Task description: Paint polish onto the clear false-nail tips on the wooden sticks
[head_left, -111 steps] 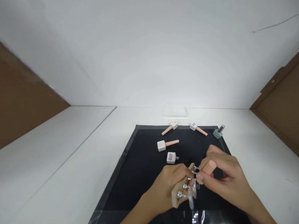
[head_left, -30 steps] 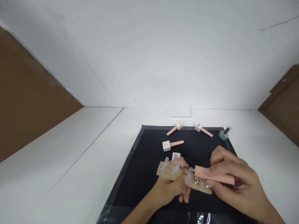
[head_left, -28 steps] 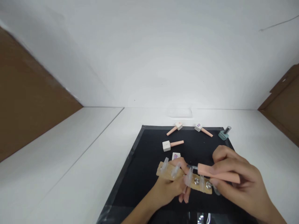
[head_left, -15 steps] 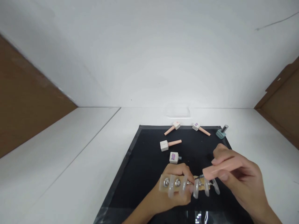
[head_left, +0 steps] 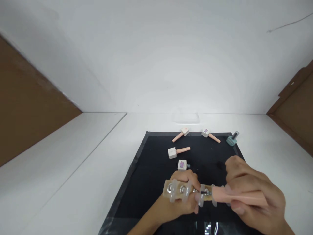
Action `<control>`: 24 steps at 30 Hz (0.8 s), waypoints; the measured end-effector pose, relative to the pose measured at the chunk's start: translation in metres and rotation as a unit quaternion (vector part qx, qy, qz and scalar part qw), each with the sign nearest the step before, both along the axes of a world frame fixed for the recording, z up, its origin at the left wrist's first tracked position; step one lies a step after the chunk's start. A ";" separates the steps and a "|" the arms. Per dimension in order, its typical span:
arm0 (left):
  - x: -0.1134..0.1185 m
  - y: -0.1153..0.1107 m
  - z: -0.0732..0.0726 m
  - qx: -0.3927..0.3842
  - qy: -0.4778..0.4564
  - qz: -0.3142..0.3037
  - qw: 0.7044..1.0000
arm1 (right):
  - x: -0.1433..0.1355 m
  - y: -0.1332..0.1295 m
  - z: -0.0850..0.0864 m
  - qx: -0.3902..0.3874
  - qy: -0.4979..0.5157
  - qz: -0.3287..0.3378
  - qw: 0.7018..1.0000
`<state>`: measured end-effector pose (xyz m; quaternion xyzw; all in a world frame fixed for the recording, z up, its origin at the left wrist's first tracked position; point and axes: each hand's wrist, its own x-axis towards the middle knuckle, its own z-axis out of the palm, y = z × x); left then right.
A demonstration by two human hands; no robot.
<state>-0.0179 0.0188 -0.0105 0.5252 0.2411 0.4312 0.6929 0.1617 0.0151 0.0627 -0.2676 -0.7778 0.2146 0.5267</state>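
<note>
My left hand [head_left: 179,202] grips a pale strip [head_left: 177,190] that carries several clear nail tips [head_left: 173,191] on metal studs. In my right hand [head_left: 256,195] is a peach brush cap [head_left: 238,195], held nearly level, its dark brush pointing left at a nail tip near the strip's middle. The cap hides part of the strip's right end. An uncapped white bottle [head_left: 182,164] with a purple mark lies just beyond my left hand.
Three white bottles with peach caps [head_left: 172,153] [head_left: 185,131] [head_left: 205,133] lie on the black mat [head_left: 156,169]. A teal bottle [head_left: 231,140] is at the mat's back right corner. Behind the mat is a clear tray [head_left: 186,117]. Brown panels flank the white table.
The brush cap has swung from a slant to nearly level, and my right hand has turned with it. The strip in my left hand has shifted slightly left and tilted.
</note>
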 end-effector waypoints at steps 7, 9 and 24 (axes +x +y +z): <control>0.000 -0.001 -0.009 -0.025 -0.046 -0.019 0.998 | -0.001 -0.002 0.001 0.003 0.014 0.008 1.000; 0.000 -0.001 -0.014 -0.031 -0.053 -0.021 0.998 | -0.001 -0.002 0.001 0.004 0.015 0.003 1.000; 0.003 0.001 -0.007 -0.030 -0.048 -0.014 0.998 | -0.002 -0.005 0.000 -0.011 0.005 0.023 1.000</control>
